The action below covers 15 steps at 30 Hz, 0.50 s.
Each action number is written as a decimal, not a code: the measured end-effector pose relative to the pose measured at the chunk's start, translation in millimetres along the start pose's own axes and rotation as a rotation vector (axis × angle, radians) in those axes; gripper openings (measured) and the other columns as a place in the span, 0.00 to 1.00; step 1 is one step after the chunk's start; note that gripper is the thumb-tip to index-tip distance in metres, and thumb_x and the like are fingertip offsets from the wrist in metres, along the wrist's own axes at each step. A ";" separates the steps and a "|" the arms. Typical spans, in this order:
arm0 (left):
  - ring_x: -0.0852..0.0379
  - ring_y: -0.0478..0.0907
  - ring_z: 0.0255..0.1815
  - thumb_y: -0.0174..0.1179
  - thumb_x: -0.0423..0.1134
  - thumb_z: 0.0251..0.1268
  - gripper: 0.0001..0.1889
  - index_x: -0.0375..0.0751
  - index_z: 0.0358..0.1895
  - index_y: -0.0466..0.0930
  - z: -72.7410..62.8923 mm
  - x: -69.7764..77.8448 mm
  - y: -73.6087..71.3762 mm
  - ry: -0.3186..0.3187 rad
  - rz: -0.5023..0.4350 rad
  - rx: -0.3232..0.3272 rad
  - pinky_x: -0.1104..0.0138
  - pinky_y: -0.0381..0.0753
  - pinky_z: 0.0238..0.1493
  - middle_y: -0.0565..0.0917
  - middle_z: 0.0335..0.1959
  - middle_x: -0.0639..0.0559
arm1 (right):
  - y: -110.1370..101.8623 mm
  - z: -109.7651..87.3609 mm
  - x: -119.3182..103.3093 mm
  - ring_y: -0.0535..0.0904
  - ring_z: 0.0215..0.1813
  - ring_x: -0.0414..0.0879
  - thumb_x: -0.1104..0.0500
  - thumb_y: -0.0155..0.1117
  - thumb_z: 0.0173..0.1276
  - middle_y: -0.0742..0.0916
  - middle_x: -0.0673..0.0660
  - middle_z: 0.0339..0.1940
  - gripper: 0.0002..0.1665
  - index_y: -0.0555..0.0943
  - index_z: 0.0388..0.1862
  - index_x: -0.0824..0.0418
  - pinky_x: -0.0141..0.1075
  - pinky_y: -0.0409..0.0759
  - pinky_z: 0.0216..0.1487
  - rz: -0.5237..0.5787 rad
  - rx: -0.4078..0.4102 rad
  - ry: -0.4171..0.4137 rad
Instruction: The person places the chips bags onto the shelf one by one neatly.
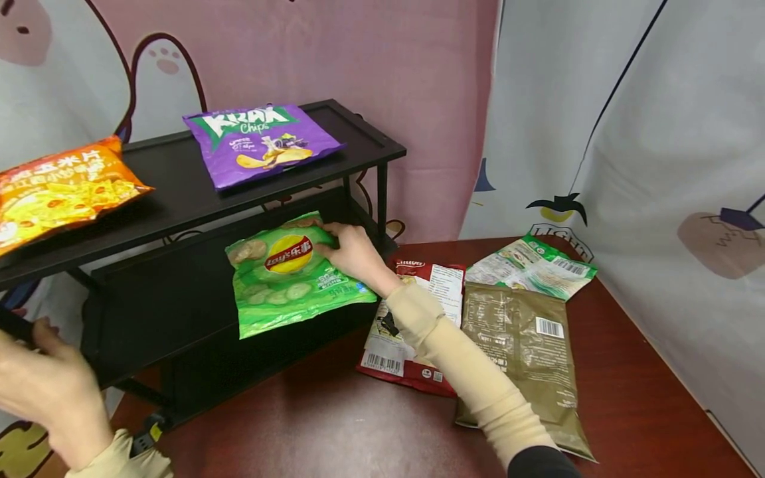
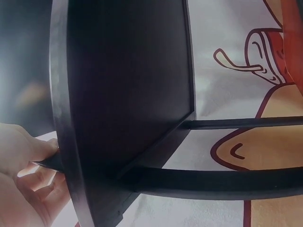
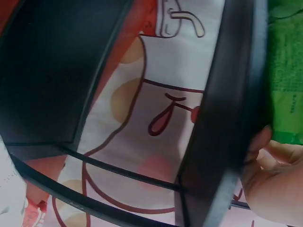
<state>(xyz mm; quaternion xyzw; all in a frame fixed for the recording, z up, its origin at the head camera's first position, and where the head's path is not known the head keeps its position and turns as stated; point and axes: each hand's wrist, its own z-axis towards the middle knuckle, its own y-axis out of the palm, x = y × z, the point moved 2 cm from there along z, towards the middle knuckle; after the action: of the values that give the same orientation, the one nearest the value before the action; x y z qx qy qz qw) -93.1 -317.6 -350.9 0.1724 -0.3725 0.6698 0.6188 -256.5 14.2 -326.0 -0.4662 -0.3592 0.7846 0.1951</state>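
A green bag of Lay's potato chips (image 1: 287, 265) lies tilted over the front edge of the rack's middle shelf. My right hand (image 1: 358, 255) holds it by its right side, thumb on the printed face and fingers at the top edge. In the right wrist view the curled right hand (image 3: 274, 184) is close to the shelf edge, with the green bag behind. At the far left my left hand (image 1: 56, 382) grips the black rack (image 1: 203, 345). The left wrist view shows the left hand (image 2: 28, 175) with thumb and fingers around a dark rack part.
On the top shelf lie a purple bag of Krax chips (image 1: 263, 143) and an orange snack bag (image 1: 66, 189). Right of the rack, a red bag (image 1: 412, 378), an olive-brown bag (image 1: 526, 358) and a green-white bag (image 1: 534, 265) lie on the reddish-brown table (image 1: 639, 398).
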 end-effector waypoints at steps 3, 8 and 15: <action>0.36 0.70 0.61 0.42 0.53 0.72 0.24 0.47 0.63 0.71 0.9 -0.6 0.1 -0.008 0.002 -0.013 0.45 0.63 0.59 0.78 0.54 0.35 | 5.1 0.1 2.1 0.78 0.36 0.43 0.49 0.61 0.66 0.83 0.57 0.58 0.28 0.75 0.62 0.59 0.35 0.76 0.44 -0.047 -0.010 0.009; 0.39 0.73 0.59 0.44 0.52 0.71 0.22 0.46 0.60 0.74 2.1 -0.9 1.1 -0.027 -0.008 0.006 0.48 0.64 0.59 0.84 0.43 0.50 | 3.1 -2.7 -0.2 0.77 0.58 0.49 0.48 0.59 0.67 0.81 0.57 0.60 0.28 0.75 0.63 0.58 0.41 0.74 0.60 -0.130 0.023 -0.030; 0.36 0.76 0.54 0.44 0.51 0.71 0.21 0.49 0.60 0.74 1.9 0.3 1.5 -0.070 0.016 0.002 0.48 0.64 0.57 0.85 0.38 0.52 | -11.5 -24.2 -10.2 0.75 0.59 0.49 0.52 0.58 0.68 0.82 0.56 0.57 0.21 0.78 0.57 0.59 0.40 0.71 0.62 -0.255 0.086 -0.282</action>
<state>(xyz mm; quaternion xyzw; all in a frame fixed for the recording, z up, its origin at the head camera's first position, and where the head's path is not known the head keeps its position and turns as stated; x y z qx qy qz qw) -95.0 -318.7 -349.9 0.1936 -0.3946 0.6687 0.5997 -230.7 24.6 -318.8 -0.2937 -0.4052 0.8257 0.2603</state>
